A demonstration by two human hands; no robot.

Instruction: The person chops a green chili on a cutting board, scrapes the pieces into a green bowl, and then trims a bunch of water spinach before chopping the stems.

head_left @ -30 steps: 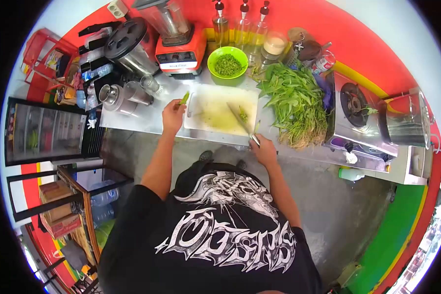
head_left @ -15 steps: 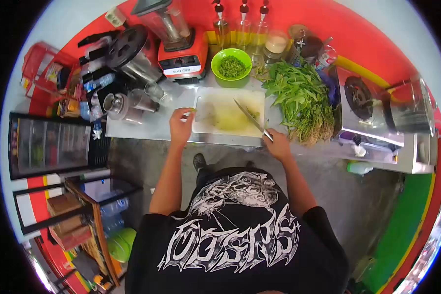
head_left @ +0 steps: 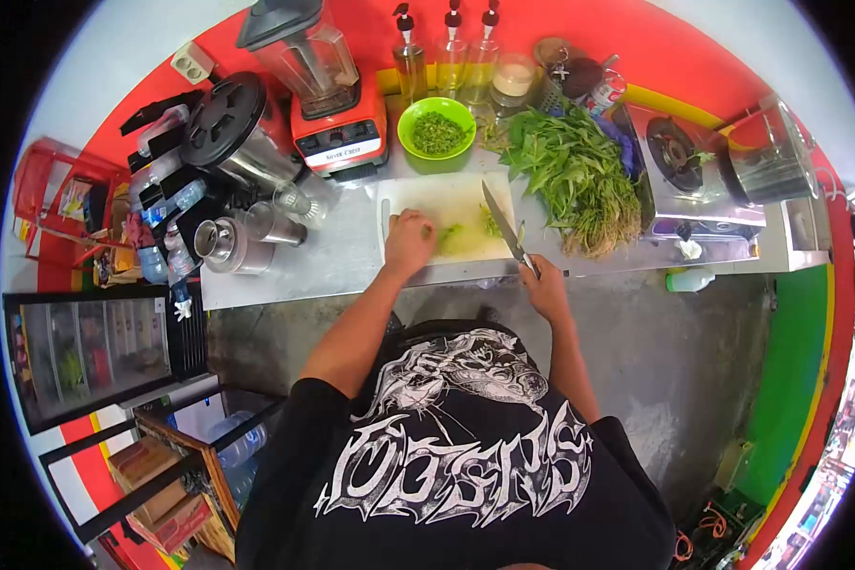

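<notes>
My right hand [head_left: 545, 288] is wrapped round the handle of a kitchen knife [head_left: 503, 220], whose blade slants up and left over the right part of a white cutting board [head_left: 446, 187]. On the left part of that board rests my left hand [head_left: 410, 245], fingers curled; whatever is under them is hidden. Just right of its fingertips lie some green bits [head_left: 450, 231]. More chopped greens [head_left: 489, 220] sit beside the blade. Behind the board stands a lime green bowl [head_left: 437, 160] holding chopped greens. A heap of leafy greens [head_left: 575, 171] with roots lies to the right.
An orange blender [head_left: 337, 133] stands behind the board's left side, near metal shakers [head_left: 228, 245] and a large pot with a black lid [head_left: 242, 133]. Pump bottles [head_left: 451, 62] line the wall. At the right is a gas stove [head_left: 684, 180] with a metal pot.
My left hand has moved right, from the board's left edge onto the board, and its fingers have curled. The knife has turned steeper in my right hand. The whole view has shifted slightly.
</notes>
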